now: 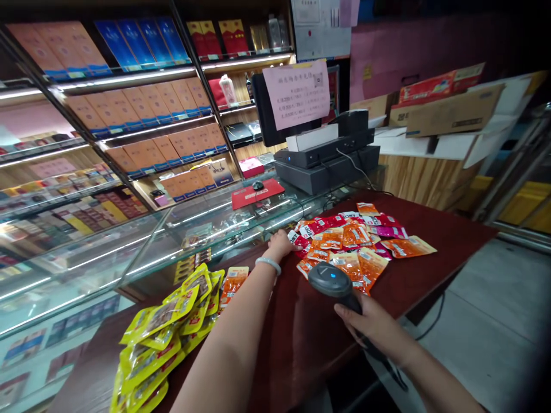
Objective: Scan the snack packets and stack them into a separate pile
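My right hand (364, 318) is wrapped around the handle of a dark barcode scanner (329, 280), whose head points over the near side of a pile of snack packets. Stretched forward, my left hand (280, 244) pinches the edge of a red-and-white snack packet (305, 234) at the pile's left side; a pale bangle (268, 264) circles that wrist. Orange packets (353, 234) and several red ones lie loosely heaped together. Left of my forearm, yellow snack packets (166, 318) form a stack, with an orange packet (235, 282) beside them.
Behind the dark red tabletop (447, 229) runs a glass display counter (148, 252). On it stand a cash register (322, 163) with a paper notice and a red mouse pad (258, 194). Cardboard boxes (456, 112) are piled at right; the scanner's cable hangs below the table edge.
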